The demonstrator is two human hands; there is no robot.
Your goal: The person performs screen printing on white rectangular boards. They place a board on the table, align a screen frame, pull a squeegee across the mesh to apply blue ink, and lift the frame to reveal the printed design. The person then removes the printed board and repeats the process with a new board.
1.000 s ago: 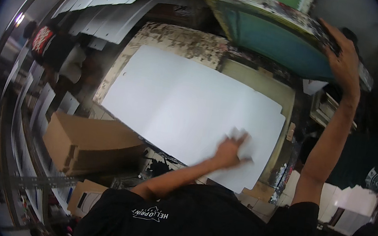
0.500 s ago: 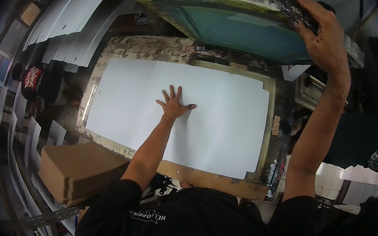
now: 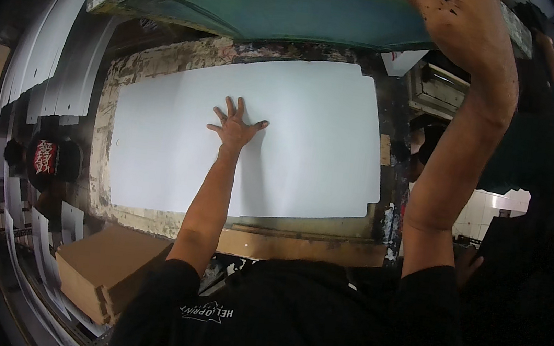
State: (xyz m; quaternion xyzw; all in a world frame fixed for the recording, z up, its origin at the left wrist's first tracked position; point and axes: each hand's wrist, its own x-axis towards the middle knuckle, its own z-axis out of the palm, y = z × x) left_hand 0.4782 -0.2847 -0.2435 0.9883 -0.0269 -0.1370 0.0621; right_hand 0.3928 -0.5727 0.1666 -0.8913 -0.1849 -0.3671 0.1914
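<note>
Head: sheet [image 3: 316, 133] under left grip [image 3: 233, 130]

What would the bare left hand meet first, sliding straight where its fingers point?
Beyond the flat white sheet under the left hand, likely the raised, paint-crusted rectangular frame with teal mesh; its height is unclear, so the hand might pass beneath.

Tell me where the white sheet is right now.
In the head view, the white sheet lies mid-picture on the stained board, beneath the spread left hand, with the screen frame beyond it and the cardboard stack off its lower left corner.
</note>
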